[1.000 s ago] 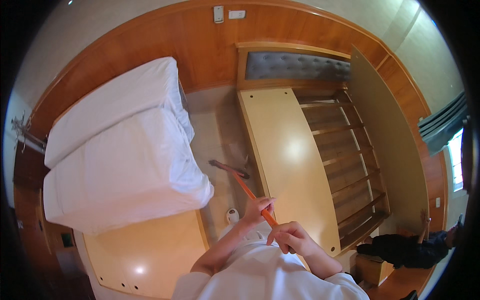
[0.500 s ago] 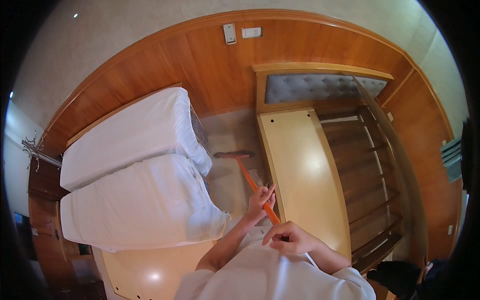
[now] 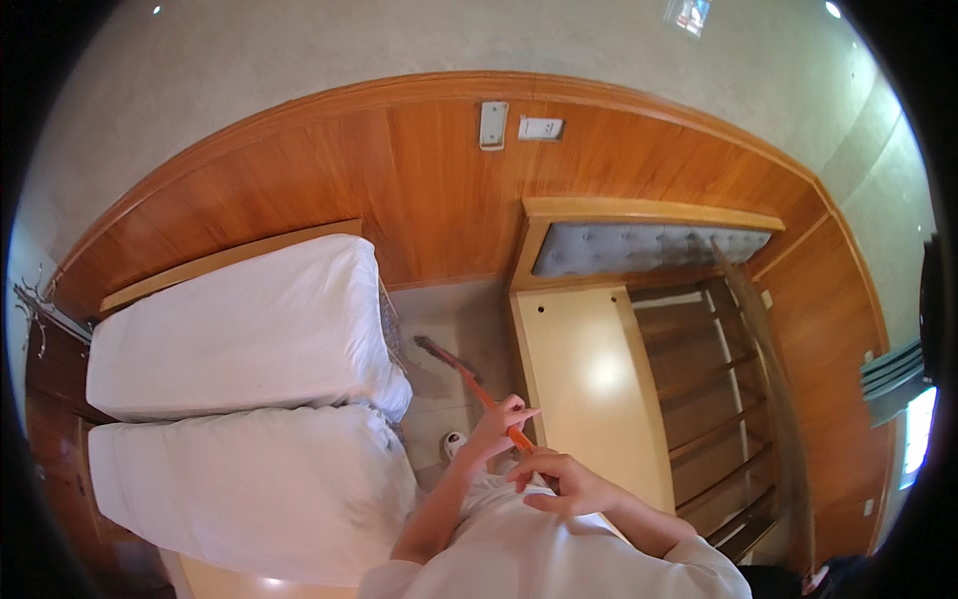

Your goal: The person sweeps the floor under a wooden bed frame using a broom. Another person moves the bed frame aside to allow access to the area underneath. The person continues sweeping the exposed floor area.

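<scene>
A broom with an orange handle (image 3: 475, 387) and a dark bristle head (image 3: 435, 349) slants down to the floor between the two beds. Partway along the handle, my left hand (image 3: 491, 429) is closed round it, with a finger sticking out to the right. My right hand (image 3: 567, 483) curls over the handle's upper end, close to my white shirt. The very tip of the handle is hidden by that hand. The bristles rest on the grey floor (image 3: 424, 299).
To the left lie two mattresses (image 3: 239, 334) in white covers. On the right stands a bed base (image 3: 594, 374) with a pale board, bare slats (image 3: 709, 399) and a grey tufted headboard (image 3: 629, 248). A wood-panelled wall (image 3: 429, 190) closes the far side. My shoe (image 3: 454, 442) shows beside the handle.
The broom head has swung from lying crosswise to a slant, and sits nearer the left mattresses. My view has tilted upward, and a shoe has come into sight. Both hands stay on the handle.
</scene>
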`<state>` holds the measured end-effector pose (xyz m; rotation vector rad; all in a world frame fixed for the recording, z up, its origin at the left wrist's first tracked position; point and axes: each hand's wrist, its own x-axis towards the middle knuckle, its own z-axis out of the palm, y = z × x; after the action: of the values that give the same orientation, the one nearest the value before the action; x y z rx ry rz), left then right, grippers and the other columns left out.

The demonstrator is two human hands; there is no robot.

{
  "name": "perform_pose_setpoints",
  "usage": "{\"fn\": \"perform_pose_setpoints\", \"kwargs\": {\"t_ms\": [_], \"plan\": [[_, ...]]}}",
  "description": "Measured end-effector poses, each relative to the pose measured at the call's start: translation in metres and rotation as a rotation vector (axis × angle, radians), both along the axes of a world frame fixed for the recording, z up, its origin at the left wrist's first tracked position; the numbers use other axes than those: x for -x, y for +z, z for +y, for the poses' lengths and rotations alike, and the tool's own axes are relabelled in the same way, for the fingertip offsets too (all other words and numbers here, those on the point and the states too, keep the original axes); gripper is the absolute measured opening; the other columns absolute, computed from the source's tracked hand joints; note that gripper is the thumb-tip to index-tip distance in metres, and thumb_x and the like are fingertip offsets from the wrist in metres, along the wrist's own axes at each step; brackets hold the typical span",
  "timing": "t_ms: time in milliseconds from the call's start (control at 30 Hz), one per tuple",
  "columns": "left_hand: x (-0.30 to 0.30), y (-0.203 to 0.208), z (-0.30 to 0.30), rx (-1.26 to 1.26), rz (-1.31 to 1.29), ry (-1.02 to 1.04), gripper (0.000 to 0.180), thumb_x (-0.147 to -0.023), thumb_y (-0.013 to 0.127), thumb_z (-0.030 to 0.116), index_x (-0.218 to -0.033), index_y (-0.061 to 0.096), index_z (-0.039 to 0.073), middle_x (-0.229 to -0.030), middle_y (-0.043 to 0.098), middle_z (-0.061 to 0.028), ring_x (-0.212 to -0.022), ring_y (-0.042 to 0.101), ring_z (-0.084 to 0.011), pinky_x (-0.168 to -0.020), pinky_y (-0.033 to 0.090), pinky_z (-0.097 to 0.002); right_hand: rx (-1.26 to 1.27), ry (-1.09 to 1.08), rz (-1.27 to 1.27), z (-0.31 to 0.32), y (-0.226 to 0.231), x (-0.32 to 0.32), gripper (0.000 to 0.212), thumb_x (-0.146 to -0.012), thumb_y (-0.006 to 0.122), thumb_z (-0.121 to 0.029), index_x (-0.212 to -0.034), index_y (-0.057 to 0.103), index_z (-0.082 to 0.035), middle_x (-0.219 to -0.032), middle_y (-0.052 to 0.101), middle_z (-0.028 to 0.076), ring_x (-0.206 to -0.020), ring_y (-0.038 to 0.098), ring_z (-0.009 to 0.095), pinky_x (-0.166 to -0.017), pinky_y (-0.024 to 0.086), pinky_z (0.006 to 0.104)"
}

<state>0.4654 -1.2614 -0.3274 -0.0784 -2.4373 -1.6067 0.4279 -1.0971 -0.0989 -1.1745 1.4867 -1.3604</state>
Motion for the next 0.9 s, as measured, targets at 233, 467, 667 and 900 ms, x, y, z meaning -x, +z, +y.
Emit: {"fn": "perform_pose_setpoints", "kwargs": {"t_ms": [233, 467, 667, 900], "plan": [[0.05, 0.022, -0.064, -0.187, -0.014, 0.037, 0.047, -0.081, 0.064, -0.004, -0.124, 0.07, 0.013, -0.105, 0.054, -0.0051, -0.077, 0.058, -0.0149, -0.07, 0.047, -0.0292, -0.033, 0.163, 0.172, -0.07, 0.002, 0.056, 0.027, -0.078, 0.071, -0.005, -0.105, 0.07, -0.002, -0.067, 0.057, 0.004, -0.073, 0.052, 0.019, -0.068, 0.04, 0.0324], [0.106, 0.002, -0.145, -0.124, 0.157, 0.401, 0.035, -0.079, 0.064, -0.007, -0.11, 0.073, 0.007, -0.096, 0.058, -0.0056, -0.073, 0.06, -0.0152, -0.065, 0.048, -0.029, 0.09, 0.425, 0.31, -0.18, 0.0, 0.122, 0.021, -0.078, 0.073, -0.008, -0.098, 0.068, -0.004, -0.07, 0.058, 0.006, -0.071, 0.053, 0.025, -0.069, 0.043, 0.038], [0.155, -0.049, -0.204, -0.153, 0.12, 0.523, 0.035, -0.075, 0.063, -0.012, -0.104, 0.073, 0.005, -0.087, 0.063, -0.0088, -0.071, 0.061, -0.017, -0.062, 0.047, -0.0296, 0.138, 0.581, 0.384, -0.252, -0.053, 0.198, 0.008, -0.081, 0.067, -0.004, -0.087, 0.062, -0.004, -0.08, 0.062, 0.011, -0.081, 0.059, 0.03, -0.075, 0.048, 0.044], [0.225, -0.081, -0.236, -0.218, 0.027, 0.692, 0.026, -0.077, 0.066, -0.001, -0.102, 0.072, 0.004, -0.085, 0.067, -0.0092, -0.07, 0.064, -0.0229, -0.065, 0.049, -0.0325, 0.027, 0.746, 0.258, -0.306, -0.101, 0.305, 0.002, -0.087, 0.061, -0.004, -0.088, 0.062, -0.005, -0.083, 0.061, 0.012, -0.087, 0.059, 0.031, -0.081, 0.046, 0.0438]]}}
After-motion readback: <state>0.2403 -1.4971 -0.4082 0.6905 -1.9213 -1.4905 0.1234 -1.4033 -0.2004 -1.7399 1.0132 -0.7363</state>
